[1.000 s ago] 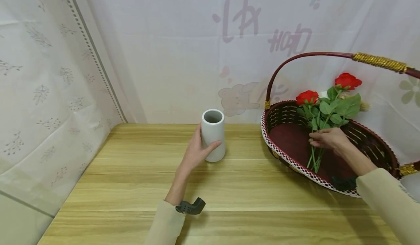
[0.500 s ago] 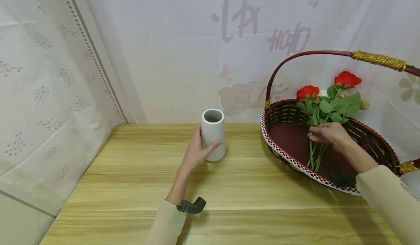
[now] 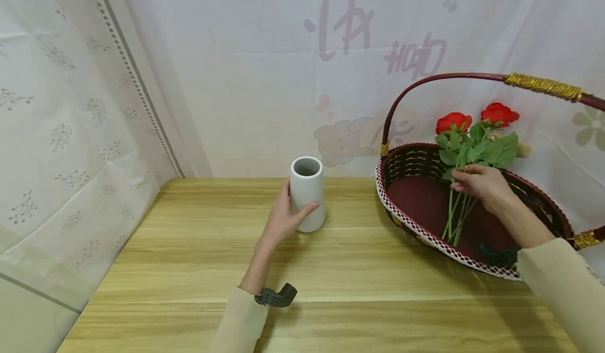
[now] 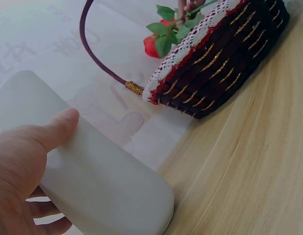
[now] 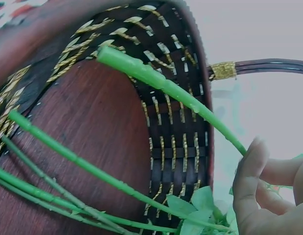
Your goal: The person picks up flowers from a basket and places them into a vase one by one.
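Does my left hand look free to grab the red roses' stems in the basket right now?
Probably not: the left hand grips the white vase, and the basket wall stands between that hand and the stems.

The white cylindrical vase (image 3: 307,191) stands left of the dark oval woven basket (image 3: 411,198), both on the pale wooden table (image 3: 198,269); the red green-stemmed roses (image 3: 454,124) slant inside the basket, blooms towards its far side; the white printed cloth (image 3: 246,90) hangs behind the basket.
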The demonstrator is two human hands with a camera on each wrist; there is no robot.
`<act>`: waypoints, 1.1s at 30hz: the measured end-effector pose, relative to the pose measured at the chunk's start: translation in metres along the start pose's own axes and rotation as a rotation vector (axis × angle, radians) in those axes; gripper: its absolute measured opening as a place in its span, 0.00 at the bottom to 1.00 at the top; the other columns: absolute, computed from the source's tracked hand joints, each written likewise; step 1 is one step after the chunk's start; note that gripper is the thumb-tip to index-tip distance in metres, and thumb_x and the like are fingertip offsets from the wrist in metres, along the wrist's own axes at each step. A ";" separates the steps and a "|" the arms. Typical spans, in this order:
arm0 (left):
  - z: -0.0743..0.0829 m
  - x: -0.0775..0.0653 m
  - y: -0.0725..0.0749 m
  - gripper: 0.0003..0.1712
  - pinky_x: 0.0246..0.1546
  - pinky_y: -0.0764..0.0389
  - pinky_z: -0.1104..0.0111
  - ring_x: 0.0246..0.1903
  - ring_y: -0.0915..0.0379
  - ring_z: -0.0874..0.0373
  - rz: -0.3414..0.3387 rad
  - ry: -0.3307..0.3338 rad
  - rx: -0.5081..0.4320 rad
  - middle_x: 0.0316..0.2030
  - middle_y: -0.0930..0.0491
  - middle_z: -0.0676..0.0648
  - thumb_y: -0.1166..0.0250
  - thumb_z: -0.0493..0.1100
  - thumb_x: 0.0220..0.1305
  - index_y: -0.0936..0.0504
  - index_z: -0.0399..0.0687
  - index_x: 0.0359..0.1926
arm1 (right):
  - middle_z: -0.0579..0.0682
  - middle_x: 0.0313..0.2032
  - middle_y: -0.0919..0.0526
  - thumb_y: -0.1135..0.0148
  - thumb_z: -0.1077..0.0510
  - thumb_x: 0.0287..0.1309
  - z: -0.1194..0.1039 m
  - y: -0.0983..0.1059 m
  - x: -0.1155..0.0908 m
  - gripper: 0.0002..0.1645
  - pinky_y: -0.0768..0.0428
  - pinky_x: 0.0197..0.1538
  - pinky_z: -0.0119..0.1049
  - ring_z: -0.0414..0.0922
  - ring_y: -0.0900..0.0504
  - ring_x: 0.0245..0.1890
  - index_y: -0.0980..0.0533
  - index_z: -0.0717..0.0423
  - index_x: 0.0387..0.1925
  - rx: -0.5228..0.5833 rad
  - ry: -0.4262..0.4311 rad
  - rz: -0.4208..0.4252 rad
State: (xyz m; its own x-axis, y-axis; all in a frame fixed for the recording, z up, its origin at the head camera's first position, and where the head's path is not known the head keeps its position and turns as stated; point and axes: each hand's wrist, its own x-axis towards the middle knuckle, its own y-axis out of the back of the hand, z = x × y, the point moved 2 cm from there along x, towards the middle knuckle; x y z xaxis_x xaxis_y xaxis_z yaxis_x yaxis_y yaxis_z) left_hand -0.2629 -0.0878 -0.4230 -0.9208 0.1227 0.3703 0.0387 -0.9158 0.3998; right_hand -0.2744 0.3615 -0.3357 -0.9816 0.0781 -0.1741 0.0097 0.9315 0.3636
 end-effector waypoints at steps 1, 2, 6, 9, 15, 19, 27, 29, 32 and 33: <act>0.000 0.000 0.000 0.50 0.63 0.31 0.49 0.62 0.32 0.47 -0.001 0.002 0.002 0.64 0.30 0.41 0.23 0.49 0.59 0.42 0.44 0.74 | 0.33 0.28 0.18 0.47 0.52 0.75 -0.001 0.001 -0.001 0.40 0.18 0.40 0.26 0.30 0.17 0.29 0.49 0.73 0.73 0.014 0.003 0.006; -0.001 0.000 0.000 0.50 0.63 0.31 0.49 0.62 0.32 0.47 -0.002 0.004 0.004 0.64 0.30 0.41 0.23 0.49 0.59 0.42 0.44 0.75 | 0.33 0.28 0.17 0.46 0.52 0.75 -0.002 0.002 -0.001 0.43 0.18 0.39 0.26 0.31 0.16 0.28 0.53 0.72 0.75 0.042 0.001 0.012; -0.002 0.000 -0.001 0.51 0.63 0.31 0.48 0.63 0.33 0.47 0.000 0.008 0.012 0.64 0.30 0.42 0.24 0.49 0.59 0.42 0.45 0.75 | 0.38 0.26 0.15 0.44 0.55 0.73 -0.006 0.003 -0.003 0.50 0.18 0.37 0.27 0.33 0.16 0.27 0.64 0.70 0.77 0.175 -0.008 0.022; -0.002 0.000 0.000 0.51 0.63 0.31 0.48 0.63 0.33 0.47 0.000 0.007 0.014 0.64 0.30 0.42 0.24 0.50 0.59 0.42 0.45 0.75 | 0.41 0.27 0.15 0.42 0.57 0.72 -0.007 0.003 -0.004 0.50 0.17 0.36 0.27 0.35 0.15 0.27 0.62 0.69 0.77 0.250 -0.008 0.018; -0.002 0.000 -0.001 0.50 0.63 0.31 0.47 0.62 0.33 0.46 -0.002 0.009 0.025 0.64 0.30 0.42 0.24 0.50 0.60 0.43 0.45 0.75 | 0.43 0.28 0.15 0.40 0.58 0.71 -0.010 0.001 -0.005 0.49 0.18 0.35 0.27 0.35 0.15 0.28 0.60 0.68 0.77 0.323 0.016 0.007; -0.002 0.000 -0.001 0.50 0.63 0.31 0.48 0.62 0.32 0.46 -0.002 0.000 0.027 0.64 0.30 0.41 0.24 0.50 0.60 0.42 0.44 0.75 | 0.44 0.28 0.15 0.39 0.58 0.70 -0.013 -0.002 -0.006 0.39 0.18 0.35 0.27 0.36 0.15 0.28 0.48 0.64 0.71 0.364 0.031 0.011; -0.002 0.001 0.000 0.49 0.62 0.30 0.48 0.61 0.32 0.47 0.002 -0.019 0.010 0.63 0.30 0.42 0.25 0.50 0.60 0.42 0.45 0.75 | 0.47 0.30 0.16 0.37 0.62 0.68 -0.023 -0.013 -0.012 0.35 0.18 0.34 0.28 0.39 0.15 0.29 0.44 0.56 0.68 0.519 0.078 -0.013; -0.002 0.001 0.000 0.48 0.61 0.30 0.48 0.61 0.31 0.47 0.002 -0.023 0.009 0.63 0.30 0.42 0.25 0.50 0.61 0.42 0.44 0.74 | 0.48 0.31 0.16 0.36 0.62 0.67 -0.024 -0.016 -0.014 0.31 0.18 0.34 0.28 0.39 0.14 0.28 0.42 0.54 0.63 0.546 0.081 -0.014; -0.003 0.001 -0.001 0.48 0.62 0.30 0.48 0.61 0.31 0.47 0.002 -0.029 0.020 0.63 0.30 0.41 0.25 0.49 0.61 0.41 0.43 0.74 | 0.47 0.31 0.16 0.36 0.62 0.67 -0.025 -0.020 -0.018 0.31 0.18 0.34 0.29 0.40 0.15 0.29 0.42 0.51 0.63 0.554 0.074 -0.015; -0.004 0.001 -0.002 0.48 0.62 0.30 0.48 0.61 0.31 0.47 0.002 -0.030 0.025 0.63 0.30 0.41 0.25 0.49 0.61 0.42 0.42 0.74 | 0.47 0.32 0.17 0.36 0.61 0.67 -0.025 -0.021 -0.019 0.31 0.18 0.35 0.29 0.40 0.15 0.29 0.42 0.51 0.63 0.556 0.071 -0.014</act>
State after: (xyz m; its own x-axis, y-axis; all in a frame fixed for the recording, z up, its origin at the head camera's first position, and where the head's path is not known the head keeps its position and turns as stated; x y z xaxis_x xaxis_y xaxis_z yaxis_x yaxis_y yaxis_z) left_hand -0.2651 -0.0875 -0.4265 -0.9088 0.1324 0.3957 0.0506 -0.9064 0.4194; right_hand -0.2611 0.3318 -0.3172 -0.9926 0.0579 -0.1067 0.0764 0.9809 -0.1786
